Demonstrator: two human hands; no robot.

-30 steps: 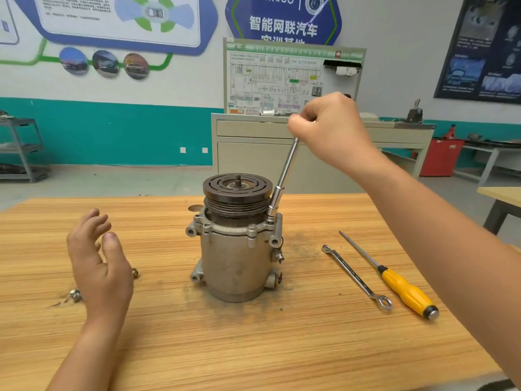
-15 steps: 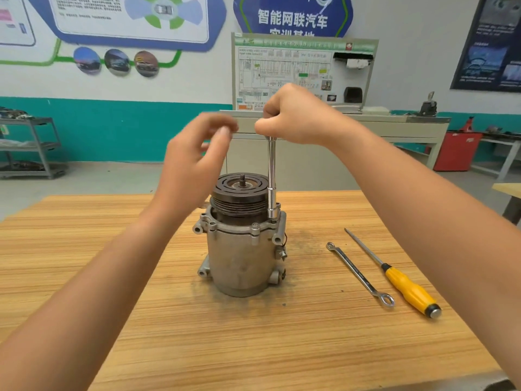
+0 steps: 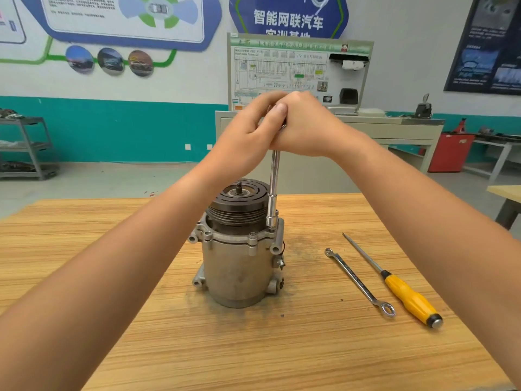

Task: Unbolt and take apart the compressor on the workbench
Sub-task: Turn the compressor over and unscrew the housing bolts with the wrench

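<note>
White wall (image 3: pixel 408 24) above, teal band (image 3: pixel 112 128) running along its lower part. Blue-edged info panels (image 3: pixel 124 18) and a dark poster (image 3: pixel 487 43) hanging on it. Grey floor (image 3: pixel 98 179) showing. Metal shelf rack (image 3: pixel 25 148) standing far left; a beige cabinet (image 3: pixel 394 136) carrying an upright wiring-diagram board (image 3: pixel 282 69); red bin (image 3: pixel 449 152) sitting at its right. Even light filling the room.
</note>
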